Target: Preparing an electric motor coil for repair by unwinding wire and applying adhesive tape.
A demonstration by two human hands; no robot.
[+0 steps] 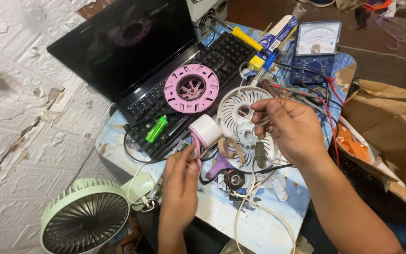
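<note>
Both hands work low: left hand [180, 176] grip pinches pink wires [197, 151], right hand [291, 128] grip pinches thin wire [263, 123].

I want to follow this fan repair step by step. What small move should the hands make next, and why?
Probably bring the two hands together: the right hand pinches thin wires over the white grille, while the left hand holds the pink part's lead apart from them.
</note>
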